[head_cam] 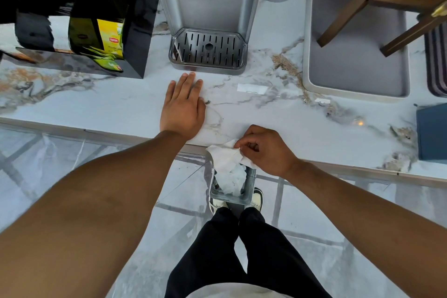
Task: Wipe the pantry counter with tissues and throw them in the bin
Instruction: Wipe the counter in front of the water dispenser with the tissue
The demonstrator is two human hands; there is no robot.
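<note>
My left hand (184,106) lies flat, palm down, on the white marble counter (278,123), fingers spread toward the water dispenser. At the counter's front edge my right hand (263,149) pinches a crumpled white tissue (226,156). The tissue hangs over the edge, directly above a small grey bin (250,190) on the floor. Inside the bin lie other crumpled white tissues (232,182). The bin stands just in front of my shoes.
A grey water dispenser with a slotted drip tray (208,49) stands behind my left hand. A black tea organiser with a yellow tea box (112,38) is at the left. A grey tray (358,65) holds a wooden stand at the right; a blue notebook (433,132) lies far right.
</note>
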